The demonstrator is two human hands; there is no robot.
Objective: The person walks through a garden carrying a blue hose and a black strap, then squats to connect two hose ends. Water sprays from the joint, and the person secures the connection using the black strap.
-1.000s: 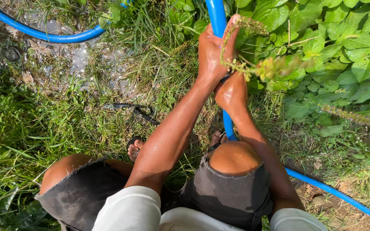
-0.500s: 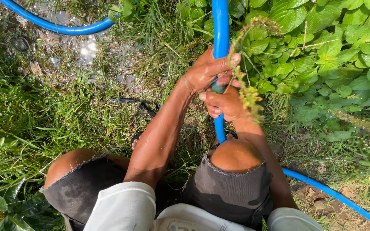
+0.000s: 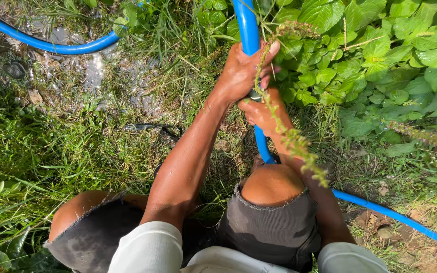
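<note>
Head view: person squatting over a blue hose [image 3: 249,30].
Left hand [image 3: 241,71]: clamped around the hose together with a seed-spike weed stalk [image 3: 289,131].
Right hand [image 3: 261,114]: closed on the hose just below.
Progress: stalk gripped, root end hidden.
Surroundings: grass [image 3: 36,162], leafy plants [image 3: 380,55].

Grassy ground [image 3: 51,167] — blue hose [image 3: 56,48] and wet patch [image 3: 97,76] on it.

We see the hose [image 3: 247,30] running away from us between the knees | left hand [image 3: 238,71] above right hand [image 3: 261,114] on it, both touching it | weed stalk [image 3: 284,126] crossing over the hands (seed end nearest us) | leafy plants [image 3: 380,60] right | grass [image 3: 36,151] left | wet ground [image 3: 97,76] beyond, left of the hose
</note>
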